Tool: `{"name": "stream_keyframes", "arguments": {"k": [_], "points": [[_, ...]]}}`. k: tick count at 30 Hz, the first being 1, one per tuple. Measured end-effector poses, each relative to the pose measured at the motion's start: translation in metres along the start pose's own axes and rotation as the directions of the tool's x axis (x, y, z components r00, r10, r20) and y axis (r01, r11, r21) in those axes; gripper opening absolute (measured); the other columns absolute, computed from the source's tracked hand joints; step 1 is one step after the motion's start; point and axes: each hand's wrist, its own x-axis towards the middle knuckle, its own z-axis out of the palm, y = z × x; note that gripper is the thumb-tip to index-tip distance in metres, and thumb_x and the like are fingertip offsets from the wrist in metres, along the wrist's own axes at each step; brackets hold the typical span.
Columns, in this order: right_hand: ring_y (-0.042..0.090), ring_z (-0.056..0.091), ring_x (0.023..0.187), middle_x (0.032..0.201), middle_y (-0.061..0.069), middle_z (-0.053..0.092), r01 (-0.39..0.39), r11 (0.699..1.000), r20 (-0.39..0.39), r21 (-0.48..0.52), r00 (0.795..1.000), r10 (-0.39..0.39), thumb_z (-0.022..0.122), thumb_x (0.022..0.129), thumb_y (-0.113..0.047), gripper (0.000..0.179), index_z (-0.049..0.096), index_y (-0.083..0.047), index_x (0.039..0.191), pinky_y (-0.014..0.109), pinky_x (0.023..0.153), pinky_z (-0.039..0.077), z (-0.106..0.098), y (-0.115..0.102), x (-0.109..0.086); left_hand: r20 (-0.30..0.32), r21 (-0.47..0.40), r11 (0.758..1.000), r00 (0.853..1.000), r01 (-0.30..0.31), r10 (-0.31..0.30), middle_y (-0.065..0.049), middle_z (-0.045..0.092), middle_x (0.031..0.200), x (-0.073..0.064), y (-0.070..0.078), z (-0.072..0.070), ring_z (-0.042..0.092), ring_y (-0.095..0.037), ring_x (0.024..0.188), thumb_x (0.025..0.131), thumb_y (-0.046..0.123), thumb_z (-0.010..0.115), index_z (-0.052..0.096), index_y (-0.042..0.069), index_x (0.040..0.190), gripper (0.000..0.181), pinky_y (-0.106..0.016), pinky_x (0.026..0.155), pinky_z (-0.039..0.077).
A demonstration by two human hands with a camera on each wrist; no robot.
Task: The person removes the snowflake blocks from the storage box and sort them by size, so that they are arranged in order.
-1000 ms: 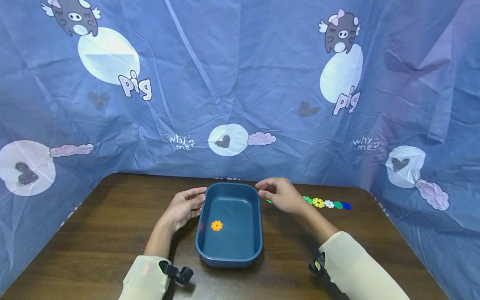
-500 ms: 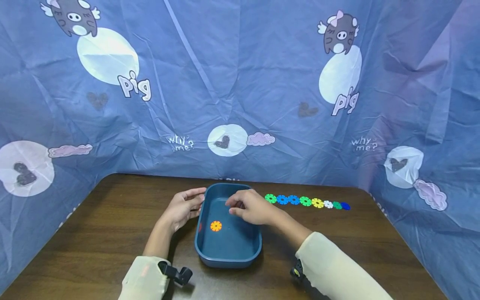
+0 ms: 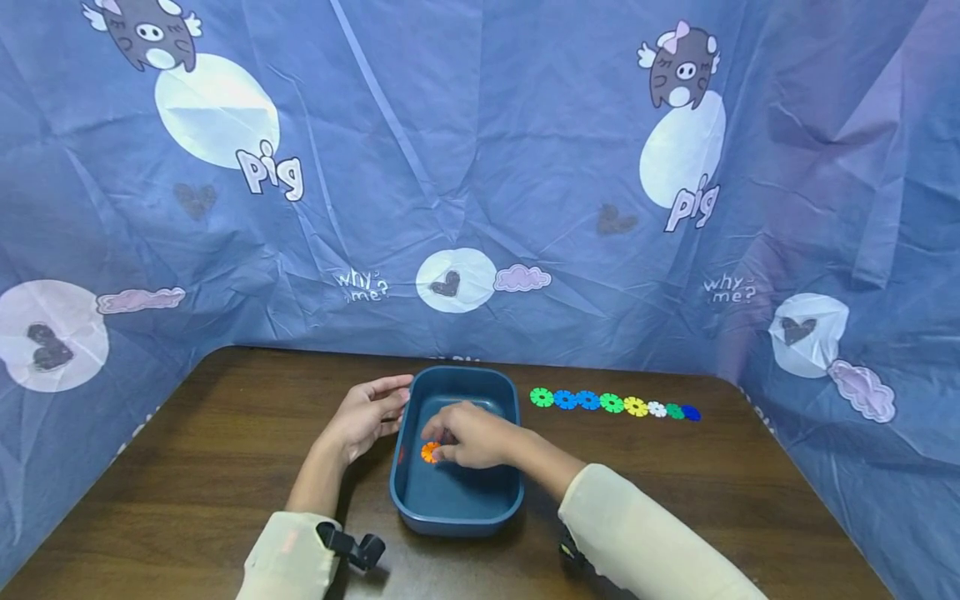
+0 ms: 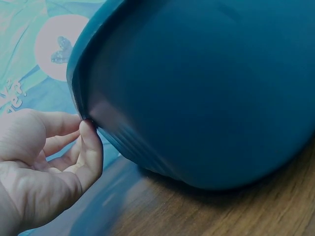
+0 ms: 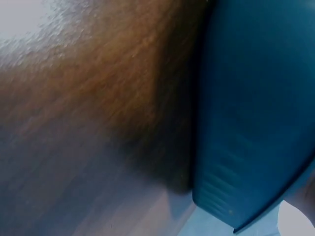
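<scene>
A dark blue rectangular plastic bin [image 3: 458, 523] with rounded corners stands on the table. My left hand [image 3: 363, 419] is at its left side; in the left wrist view, thumb and forefinger pinch the edge of the bin. Inside the bin lies an orange snowflake disc [image 3: 429, 452] with a notched rim. My right hand [image 3: 474, 435] reaches over the right wall into the bin, its bent fingers and thumb apart above the disc and partly covering it. The right wrist view shows the outside of the bin, with the fingers out of sight.
Right of the bin, a row of several snowflake discs [image 3: 611, 403] in green, blue, yellow and white runs across the brown wooden table [image 3: 645, 492]. Blue patterned cloth [image 3: 585, 225] hangs behind the table's back edge. Black wrist mounts [image 3: 351, 546] sit at the sleeves.
My right hand has moved left and down, from beside the row of discs over the bin's wall to the orange disc. A green disc and blue ones it covered now show. The left hand stays put.
</scene>
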Motion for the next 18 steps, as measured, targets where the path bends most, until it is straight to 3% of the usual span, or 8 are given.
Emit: {"name": "stream_keyframes", "arguments": {"k": [11,18], "points": [[0.009,0.059,0.098,0.109,-0.003,0.067,-0.019,0.998,0.055,-0.058,0.998,0.023,0.074,0.097,-0.024,0.031,0.073,-0.014,0.125,0.026,0.091,0.049,0.009,0.001,0.007,0.007,0.007,1.0,1.0,0.001,-0.001,-0.002,0.064,0.099,-0.001,0.001,0.0,0.062,-0.011,0.078,0.104,0.003,0.055,0.048,-0.004,0.147,0.044,-0.025,0.069,0.055],[0.007,0.058,0.092,0.104,-0.005,0.063,-0.059,0.998,0.041,-0.029,0.997,0.06,0.076,0.095,-0.022,0.028,0.074,-0.015,0.122,0.021,0.084,0.049,0.013,0.005,0.009,0.005,0.007,1.0,1.0,0.003,-0.003,0.0,0.065,0.097,-0.001,0.001,0.001,0.062,-0.011,0.077,0.104,0.004,0.056,0.047,-0.004,0.147,0.045,-0.025,0.069,0.056]]}}
